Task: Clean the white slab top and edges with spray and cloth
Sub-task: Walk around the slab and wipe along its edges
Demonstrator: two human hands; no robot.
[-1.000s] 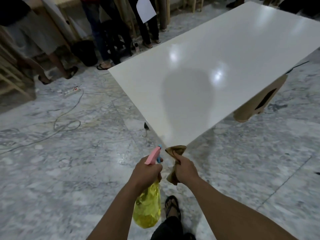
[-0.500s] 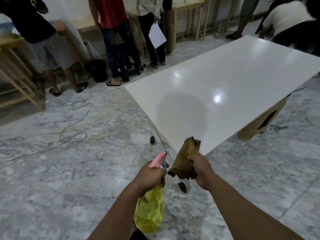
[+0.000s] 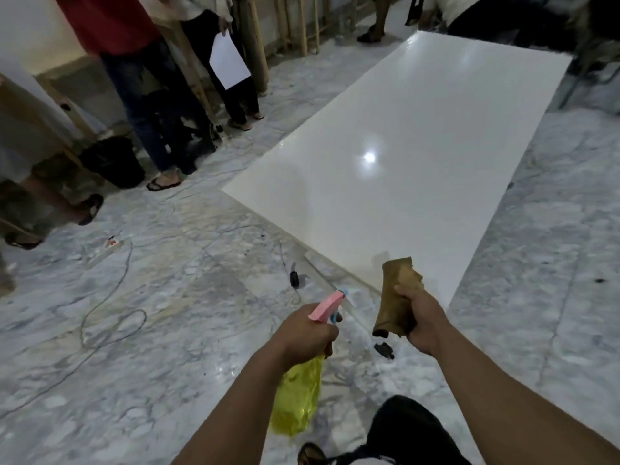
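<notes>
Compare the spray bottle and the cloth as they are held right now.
The spray bottle is yellow and see-through with a pink head; the cloth is dull brown and crumpled. The left hand grips the bottle at its neck so its body hangs below; the right hand holds the cloth so it sticks up. Both are off the white slab, near its closest corner.

A grey-veined marble floor [image 3: 161, 347] spreads across the room. A thin cable [image 3: 110, 297] loops over it at the left, near a small white power strip [image 3: 113, 242]. A small black object [image 3: 294, 278] lies on the floor further right. At the upper left stand several people: one in a red shirt [image 3: 110, 18] and jeans, another holding a white sheet of paper [image 3: 229, 62]. A black bin [image 3: 114, 161] sits beside wooden frames [image 3: 285, 21].
</notes>
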